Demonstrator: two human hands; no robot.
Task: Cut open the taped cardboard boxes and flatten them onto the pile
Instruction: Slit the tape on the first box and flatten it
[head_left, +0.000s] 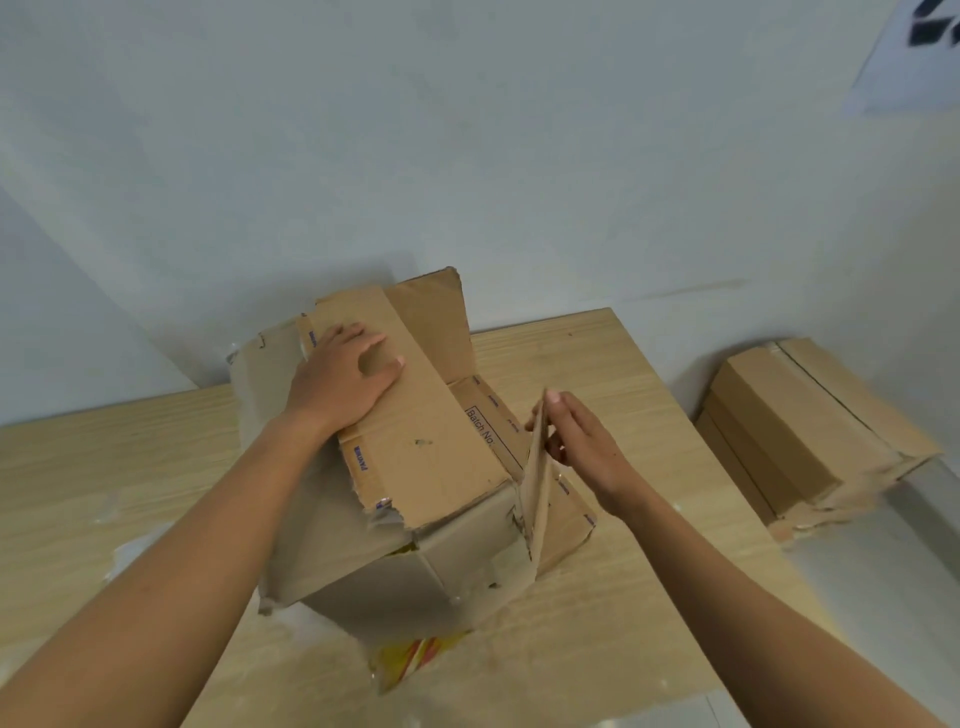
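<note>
a: what could go wrong from here?

b: the cardboard box (374, 566) sits skewed in the middle of the tabletop (597, 353), half collapsed. the left hand (343, 379) lies flat on the long top flap (441, 452), fingers straight and spread, pressing down. if that press comes too hard while the walls are upright, the box will likely slide toward the near edge or buckle unevenly. the right hand (582, 447) pinches the top edge of an upright side flap (537, 488), thumb on one side and nearly straight fingers on the other. that flap's fold looks torn, so a sharp pull could rip it off.

a: and how does the box look?

b: brown, worn, corrugated. the edges are ragged, with shreds of clear tape (384, 506) along the torn near edge of the top flap. blue print on an inner panel reads "batch no". something yellow and red (415, 654) pokes out beneath its near corner; i cannot tell what it is. the pile of flattened boxes (800, 441) lies off the tabletop, beyond its right edge, well apart.
</note>
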